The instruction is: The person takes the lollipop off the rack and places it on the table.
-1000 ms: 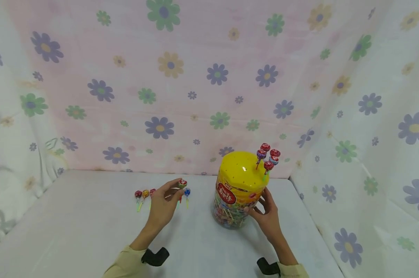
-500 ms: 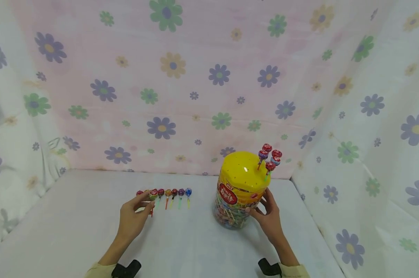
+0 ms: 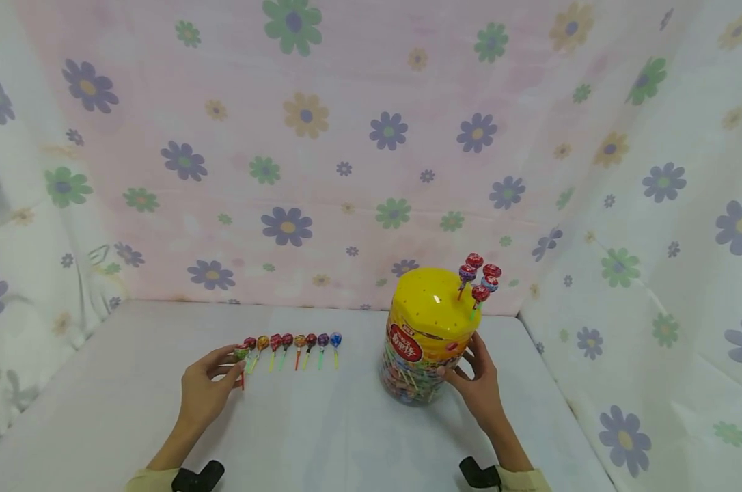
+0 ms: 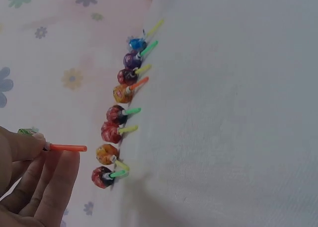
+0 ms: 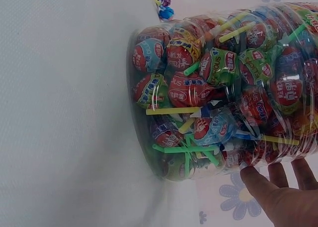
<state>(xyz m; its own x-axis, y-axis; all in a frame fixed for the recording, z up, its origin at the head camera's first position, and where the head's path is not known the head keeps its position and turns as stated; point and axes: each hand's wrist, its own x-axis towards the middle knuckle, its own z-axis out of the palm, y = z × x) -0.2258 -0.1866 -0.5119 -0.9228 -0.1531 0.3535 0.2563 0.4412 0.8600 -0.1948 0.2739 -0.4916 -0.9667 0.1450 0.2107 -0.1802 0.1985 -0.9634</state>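
Note:
My left hand [image 3: 202, 391] pinches a green-wrapped lollipop [image 3: 241, 354] with an orange-red stick, at the left end of a row of lollipops. In the left wrist view its orange stick [image 4: 69, 148] points out past the fingertips; most of its head is hidden by the fingers. My right hand [image 3: 478, 393] grips the right side of a big clear lollipop jar [image 3: 402, 379] with a yellow lid [image 3: 423, 294]. The thumb lies on the jar's front and the other fingers go round the side. Several lollipops [image 3: 480, 293] stand upright in the lid's right edge.
The row on the white table [image 3: 322, 430] runs from a dark red lollipop [image 3: 250, 342] to a blue lollipop [image 3: 335, 338], sticks toward me. Many wrapped lollipops [image 5: 191, 88] fill the jar. A flowered cloth [image 3: 322, 171] hangs behind and at both sides.
My left hand has carried the green lollipop leftward along the row, from near the blue lollipop to the left end. The right hand and jar have stayed in place.

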